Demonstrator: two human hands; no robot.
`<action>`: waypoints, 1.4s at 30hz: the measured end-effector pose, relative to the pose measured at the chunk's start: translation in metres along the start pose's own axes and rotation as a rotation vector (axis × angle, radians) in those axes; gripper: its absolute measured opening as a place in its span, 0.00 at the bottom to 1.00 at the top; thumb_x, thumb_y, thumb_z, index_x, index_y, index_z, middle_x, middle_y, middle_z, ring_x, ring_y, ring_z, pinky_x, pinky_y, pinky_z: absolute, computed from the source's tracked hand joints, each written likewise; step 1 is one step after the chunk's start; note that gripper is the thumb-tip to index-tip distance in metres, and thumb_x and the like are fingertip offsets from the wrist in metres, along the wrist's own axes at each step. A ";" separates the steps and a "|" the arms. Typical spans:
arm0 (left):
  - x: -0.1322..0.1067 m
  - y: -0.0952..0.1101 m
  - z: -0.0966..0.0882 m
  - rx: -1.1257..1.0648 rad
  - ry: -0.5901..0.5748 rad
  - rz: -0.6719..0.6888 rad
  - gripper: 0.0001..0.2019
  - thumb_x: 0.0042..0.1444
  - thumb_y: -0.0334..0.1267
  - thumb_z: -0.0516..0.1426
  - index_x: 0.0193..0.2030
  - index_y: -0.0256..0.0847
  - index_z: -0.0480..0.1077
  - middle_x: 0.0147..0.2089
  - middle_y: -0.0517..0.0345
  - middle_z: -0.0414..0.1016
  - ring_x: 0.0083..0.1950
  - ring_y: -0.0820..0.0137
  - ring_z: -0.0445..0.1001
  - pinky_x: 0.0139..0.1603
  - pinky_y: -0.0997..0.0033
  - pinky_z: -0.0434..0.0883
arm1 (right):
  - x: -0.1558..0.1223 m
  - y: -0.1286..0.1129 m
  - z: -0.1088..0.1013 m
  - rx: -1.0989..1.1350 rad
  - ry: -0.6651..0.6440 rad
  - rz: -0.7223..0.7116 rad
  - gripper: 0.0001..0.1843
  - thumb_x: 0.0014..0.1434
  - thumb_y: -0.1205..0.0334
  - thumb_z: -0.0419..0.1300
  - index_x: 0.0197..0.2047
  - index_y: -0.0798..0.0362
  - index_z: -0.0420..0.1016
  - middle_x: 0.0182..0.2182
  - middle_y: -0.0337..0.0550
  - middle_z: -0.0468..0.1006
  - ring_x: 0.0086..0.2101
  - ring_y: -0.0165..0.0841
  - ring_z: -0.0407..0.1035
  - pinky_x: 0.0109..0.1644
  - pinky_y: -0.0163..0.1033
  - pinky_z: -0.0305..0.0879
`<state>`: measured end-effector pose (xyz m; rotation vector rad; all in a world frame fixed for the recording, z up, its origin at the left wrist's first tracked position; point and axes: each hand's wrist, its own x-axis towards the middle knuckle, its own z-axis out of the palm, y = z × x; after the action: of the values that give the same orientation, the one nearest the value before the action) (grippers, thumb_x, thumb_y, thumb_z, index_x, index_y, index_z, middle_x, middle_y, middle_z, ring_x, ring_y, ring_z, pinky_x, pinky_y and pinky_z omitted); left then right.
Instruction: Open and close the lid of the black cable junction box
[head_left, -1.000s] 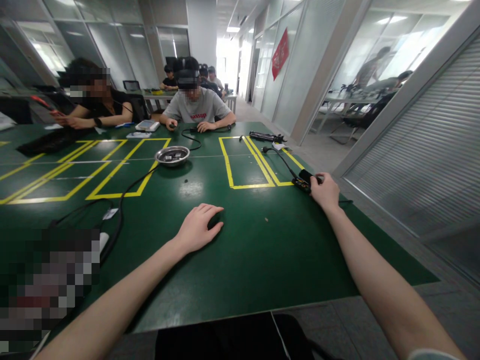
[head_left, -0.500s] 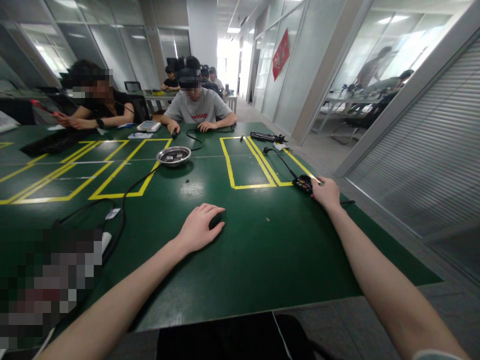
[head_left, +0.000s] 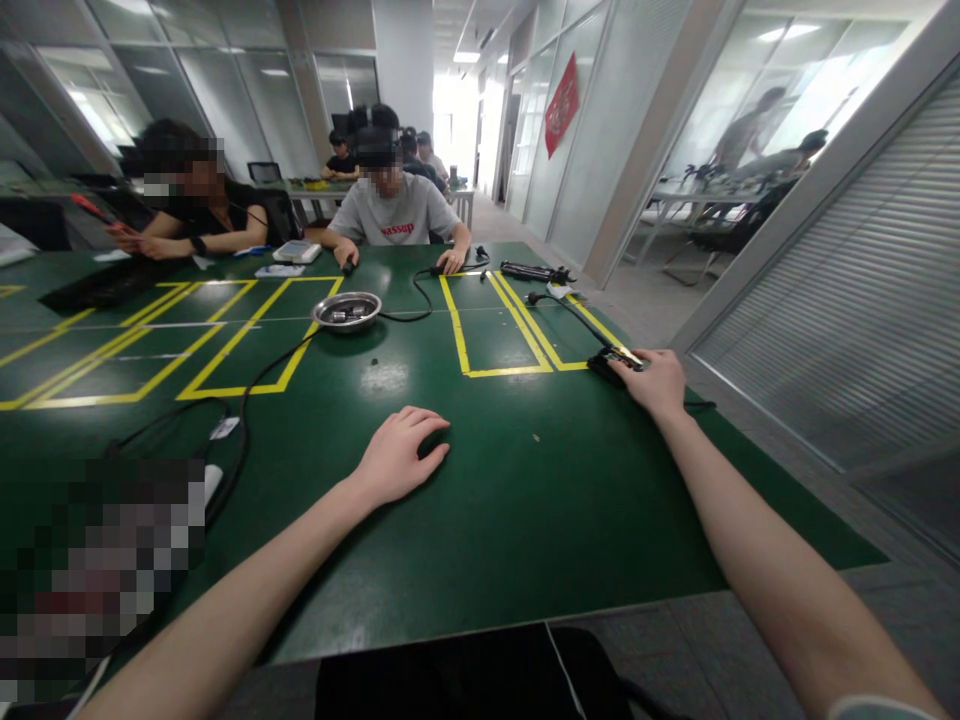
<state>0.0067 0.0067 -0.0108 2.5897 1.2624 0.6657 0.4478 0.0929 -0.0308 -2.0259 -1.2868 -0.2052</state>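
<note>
My left hand (head_left: 401,450) rests palm down on the green table (head_left: 487,500), fingers slightly curled, holding nothing. My right hand (head_left: 651,379) reaches to the table's right side and grips a small black device (head_left: 611,361) with yellow markings, just outside the yellow tape rectangle (head_left: 495,330). A black cable (head_left: 566,315) runs from the device toward the far edge.
A metal bowl (head_left: 346,311) holding small parts stands mid-table with a black cable beside it. Another black cable (head_left: 240,430) loops at the left. A black tool (head_left: 532,271) lies at the far right. Two people sit across the table. The table's right edge is near my right hand.
My right hand has shifted its grip and turned the black device slightly. The person opposite has moved a hand and cable to the right. My left hand has stayed in place.
</note>
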 end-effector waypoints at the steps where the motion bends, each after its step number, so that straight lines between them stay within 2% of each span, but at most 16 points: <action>1: 0.000 0.000 0.000 0.000 0.000 0.003 0.12 0.64 0.37 0.60 0.53 0.42 0.76 0.55 0.51 0.80 0.57 0.57 0.75 0.58 0.51 0.74 | 0.000 0.001 0.001 -0.032 -0.028 0.002 0.21 0.54 0.50 0.67 0.45 0.57 0.85 0.44 0.54 0.77 0.40 0.45 0.74 0.45 0.46 0.70; 5: -0.001 -0.001 -0.001 0.000 0.010 0.028 0.10 0.63 0.38 0.61 0.50 0.44 0.77 0.55 0.52 0.80 0.57 0.57 0.75 0.58 0.51 0.74 | -0.006 -0.003 0.002 -0.107 -0.125 -0.064 0.21 0.57 0.48 0.65 0.47 0.52 0.84 0.48 0.52 0.79 0.40 0.45 0.76 0.41 0.45 0.71; 11: -0.001 -0.001 0.000 -0.017 0.025 0.043 0.10 0.62 0.38 0.62 0.50 0.43 0.77 0.54 0.52 0.80 0.57 0.57 0.76 0.58 0.51 0.74 | -0.031 -0.036 0.007 0.050 -0.263 -0.349 0.19 0.54 0.47 0.67 0.45 0.49 0.83 0.49 0.48 0.78 0.41 0.43 0.77 0.42 0.43 0.74; 16: -0.001 0.001 0.002 -0.068 0.049 0.057 0.18 0.60 0.40 0.63 0.57 0.43 0.74 0.56 0.49 0.79 0.58 0.55 0.75 0.59 0.49 0.74 | -0.081 -0.089 0.008 0.311 -0.396 -0.622 0.18 0.56 0.52 0.68 0.48 0.50 0.80 0.50 0.49 0.78 0.45 0.44 0.77 0.48 0.47 0.76; 20: 0.000 0.008 -0.002 -0.158 0.107 0.155 0.21 0.61 0.41 0.62 0.61 0.43 0.71 0.61 0.46 0.75 0.61 0.56 0.73 0.62 0.51 0.72 | -0.134 -0.131 -0.008 0.512 -0.583 -0.855 0.20 0.56 0.57 0.68 0.52 0.50 0.77 0.52 0.49 0.77 0.47 0.42 0.77 0.52 0.47 0.76; 22: -0.001 0.011 -0.006 -0.189 0.101 0.231 0.19 0.61 0.43 0.62 0.58 0.43 0.73 0.58 0.46 0.76 0.58 0.57 0.74 0.60 0.54 0.73 | -0.156 -0.146 -0.017 0.579 -0.681 -0.929 0.22 0.56 0.59 0.68 0.54 0.50 0.75 0.54 0.49 0.76 0.48 0.40 0.77 0.52 0.45 0.76; 25: -0.001 0.014 -0.012 -0.215 0.033 0.255 0.14 0.58 0.47 0.63 0.46 0.41 0.75 0.45 0.49 0.77 0.45 0.62 0.77 0.46 0.62 0.76 | -0.173 -0.158 -0.025 0.638 -0.780 -1.027 0.21 0.56 0.61 0.68 0.53 0.51 0.76 0.54 0.50 0.76 0.47 0.40 0.77 0.52 0.44 0.75; 27: -0.001 0.013 -0.013 -0.204 -0.018 0.250 0.15 0.57 0.49 0.64 0.43 0.40 0.74 0.40 0.52 0.76 0.39 0.65 0.75 0.40 0.66 0.74 | -0.173 -0.160 -0.026 0.674 -0.797 -1.060 0.19 0.56 0.63 0.67 0.52 0.51 0.77 0.53 0.50 0.76 0.47 0.40 0.77 0.52 0.44 0.75; 29: -0.001 0.012 -0.012 -0.176 -0.043 0.259 0.17 0.55 0.50 0.65 0.45 0.41 0.73 0.39 0.53 0.77 0.39 0.64 0.75 0.40 0.66 0.73 | -0.168 -0.159 -0.026 0.712 -0.781 -1.060 0.18 0.56 0.65 0.66 0.51 0.50 0.77 0.53 0.49 0.76 0.47 0.39 0.76 0.51 0.43 0.75; 34: 0.000 0.008 -0.008 -0.117 -0.049 0.275 0.26 0.55 0.49 0.66 0.58 0.42 0.70 0.45 0.51 0.80 0.44 0.60 0.77 0.47 0.60 0.74 | -0.156 -0.154 -0.028 0.774 -0.745 -1.025 0.18 0.55 0.68 0.65 0.50 0.50 0.76 0.52 0.49 0.74 0.43 0.36 0.75 0.44 0.39 0.75; 38: -0.001 0.006 -0.007 -0.081 -0.068 0.267 0.34 0.55 0.49 0.66 0.67 0.44 0.65 0.49 0.50 0.79 0.49 0.57 0.77 0.52 0.56 0.74 | -0.152 -0.152 -0.028 0.842 -0.748 -0.974 0.18 0.52 0.71 0.62 0.47 0.52 0.76 0.52 0.49 0.72 0.33 0.29 0.71 0.35 0.35 0.73; 42: -0.001 0.003 -0.006 -0.089 -0.079 0.250 0.38 0.56 0.51 0.66 0.71 0.45 0.61 0.53 0.48 0.79 0.53 0.56 0.77 0.56 0.54 0.73 | -0.144 -0.150 -0.025 0.871 -0.768 -0.886 0.13 0.53 0.70 0.61 0.43 0.52 0.76 0.49 0.48 0.74 0.34 0.29 0.71 0.30 0.32 0.70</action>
<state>0.0054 0.0046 -0.0050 2.6948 0.8735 0.6378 0.2576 0.0092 -0.0093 -0.6887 -2.1698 0.6912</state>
